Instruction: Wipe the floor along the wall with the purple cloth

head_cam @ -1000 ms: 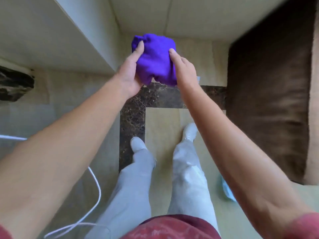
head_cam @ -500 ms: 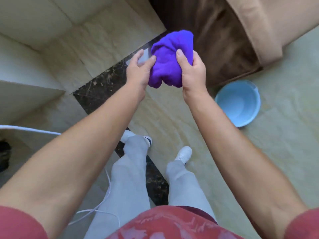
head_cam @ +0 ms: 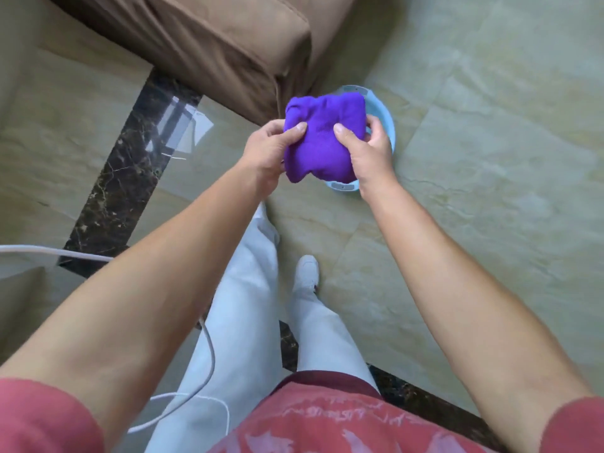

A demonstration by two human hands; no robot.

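A standing person's left hand point(head_cam: 266, 155) and right hand point(head_cam: 367, 155), arms outstretched, grip a bunched purple cloth point(head_cam: 322, 138), largely hiding the round light-blue plastic basin point(head_cam: 387, 125) below.

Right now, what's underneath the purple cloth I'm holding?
A light blue basin sits on the tiled floor below the purple cloth, which both hands, left and right, hold up. Only its rim shows; the cloth covers its inside.

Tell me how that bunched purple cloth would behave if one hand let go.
The bunched purple cloth looks soft and floppy: it creases under the left hand and right hand. Released on one side, it would probably droop and unfold. It seems light.
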